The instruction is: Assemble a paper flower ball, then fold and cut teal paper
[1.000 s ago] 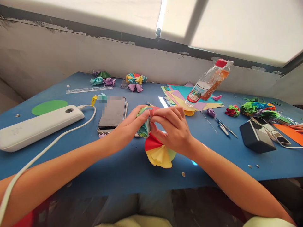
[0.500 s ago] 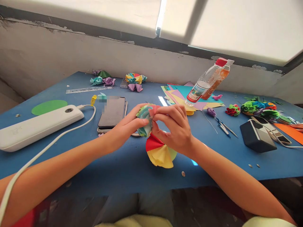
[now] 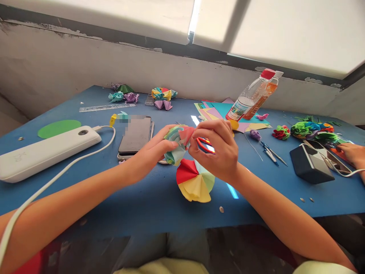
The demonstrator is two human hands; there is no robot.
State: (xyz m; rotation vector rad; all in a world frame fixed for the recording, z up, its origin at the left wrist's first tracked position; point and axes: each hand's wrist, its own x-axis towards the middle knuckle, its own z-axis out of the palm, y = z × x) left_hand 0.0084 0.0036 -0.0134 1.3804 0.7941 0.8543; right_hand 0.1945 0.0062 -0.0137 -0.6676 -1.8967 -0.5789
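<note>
Rightward drifts the right hand (image 3: 226,152), pinching some pink paper (image 3: 186,134) at frame centre; the left hand (image 3: 155,150) clasps the paper flower (image 3: 176,155).

The ruffled flower (image 3: 176,155) is thin, matt, creased paper; the pleated disc (image 3: 196,187) is matt paper too, crisply folded. The power bank (image 3: 48,154) looks like smooth plastic with a soft sheen, the phone screen (image 3: 137,135) glassy. The water bottle (image 3: 250,92) and ruler (image 3: 107,108) are clear plastic. The smooth tabletop (image 3: 137,207) reflects glare; the wall (image 3: 85,62) is matt, its paint ragged.
</note>
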